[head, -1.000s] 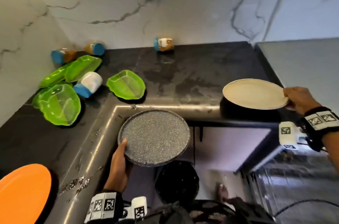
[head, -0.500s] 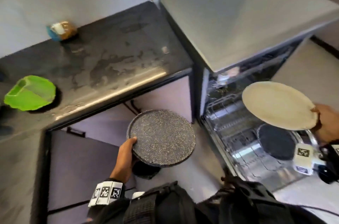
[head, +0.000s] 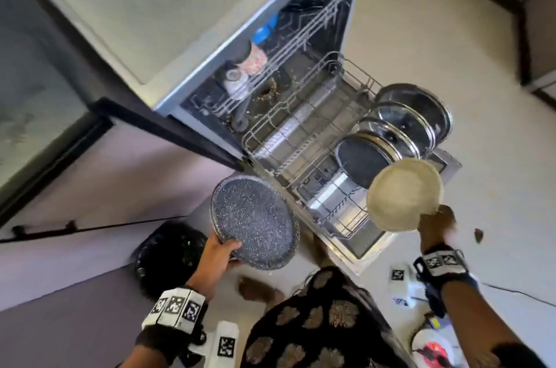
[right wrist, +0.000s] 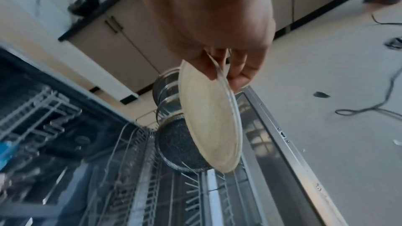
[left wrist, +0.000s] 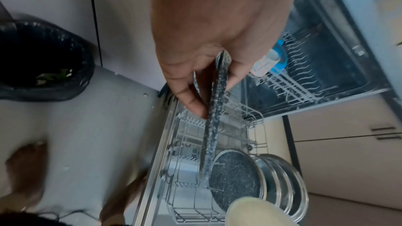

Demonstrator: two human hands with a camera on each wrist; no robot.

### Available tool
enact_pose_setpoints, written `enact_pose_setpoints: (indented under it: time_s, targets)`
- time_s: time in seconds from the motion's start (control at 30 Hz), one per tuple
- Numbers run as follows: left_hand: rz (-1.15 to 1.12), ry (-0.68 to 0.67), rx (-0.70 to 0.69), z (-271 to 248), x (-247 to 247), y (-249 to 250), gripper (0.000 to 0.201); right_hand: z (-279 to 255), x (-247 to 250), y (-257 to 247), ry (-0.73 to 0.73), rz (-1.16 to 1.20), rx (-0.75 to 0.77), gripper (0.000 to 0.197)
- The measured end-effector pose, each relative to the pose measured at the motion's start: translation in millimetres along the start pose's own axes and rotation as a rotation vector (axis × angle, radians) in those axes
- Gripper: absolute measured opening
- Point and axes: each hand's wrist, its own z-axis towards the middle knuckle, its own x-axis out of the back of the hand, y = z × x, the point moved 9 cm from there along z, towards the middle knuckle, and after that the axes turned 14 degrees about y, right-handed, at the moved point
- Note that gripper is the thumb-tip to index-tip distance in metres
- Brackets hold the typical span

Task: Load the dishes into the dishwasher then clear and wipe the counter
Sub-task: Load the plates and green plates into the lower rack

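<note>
My left hand (head: 221,253) grips the rim of a dark speckled plate (head: 254,221), seen edge-on in the left wrist view (left wrist: 214,109), and holds it beside the open dishwasher. My right hand (head: 436,224) pinches a cream plate (head: 404,194) by its edge, tilted over the pulled-out lower rack (head: 304,138); the right wrist view shows that plate (right wrist: 212,114) just above the rack tines. In the rack stand a speckled plate (head: 362,161) and steel plates (head: 415,117) on edge.
The upper rack (head: 285,45) holds cups (head: 246,66) and a blue item. A black lined bin (head: 168,253) stands on the floor to the left. The dishwasher door (right wrist: 289,145) lies open below. Cables (right wrist: 374,102) trail on the floor to the right.
I have turned from the counter to the dishwasher. Both plates have come down toward the lower rack, and the cream plate has tilted from flat to nearly on edge.
</note>
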Motion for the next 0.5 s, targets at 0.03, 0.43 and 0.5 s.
enact_pose_setpoints:
  time_s: [0.03, 0.43, 0.5]
  targets:
    - [0.018, 0.02, 0.013, 6, -9, -6, 0.021, -4, -1, -5, 0.031, -0.044, 0.06, 0.037]
    - [-0.136, 0.118, 0.204, 62, -91, -61, 0.024, 35, -120, -76, 0.029, -0.289, 0.683, 0.033]
    - [-0.133, 0.12, 0.199, 67, -91, -64, 0.022, 35, -140, -77, -0.011, -0.37, 0.707, 0.036]
